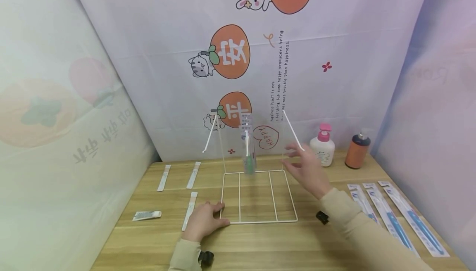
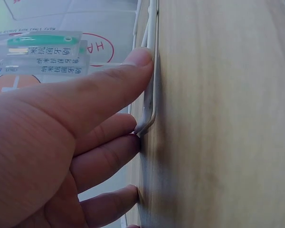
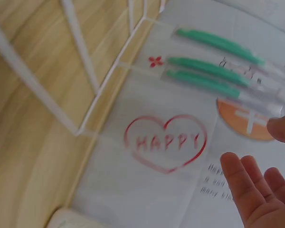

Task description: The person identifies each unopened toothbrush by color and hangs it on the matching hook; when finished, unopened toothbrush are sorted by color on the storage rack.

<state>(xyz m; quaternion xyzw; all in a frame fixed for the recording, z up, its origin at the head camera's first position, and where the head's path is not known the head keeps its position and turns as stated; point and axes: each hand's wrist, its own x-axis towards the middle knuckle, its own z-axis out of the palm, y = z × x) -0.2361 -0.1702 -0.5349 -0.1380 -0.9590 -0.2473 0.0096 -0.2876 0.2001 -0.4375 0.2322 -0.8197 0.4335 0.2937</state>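
A white wire display rack (image 1: 260,222) stands on the wooden table, with three prongs jutting from its upright back. My left hand (image 1: 203,220) holds its front left corner; in the left wrist view the thumb (image 2: 141,57) lies on the wire and the other fingers reach round the corner. Packaged toothbrushes (image 1: 249,165) with green handles hang from the middle prong; three handles (image 3: 213,42) show in the right wrist view. My right hand (image 1: 308,169) is raised by the right prong (image 1: 293,129), fingers apart and nothing between them.
Several slim white packets (image 1: 193,176) and a small tube (image 1: 147,215) lie on the left. A pink-topped pump bottle (image 1: 322,149) and an orange-and-black bottle (image 1: 358,151) stand at the back right. Three packaged blue toothbrushes (image 1: 412,217) lie at the right edge. Printed cloth hangs behind.
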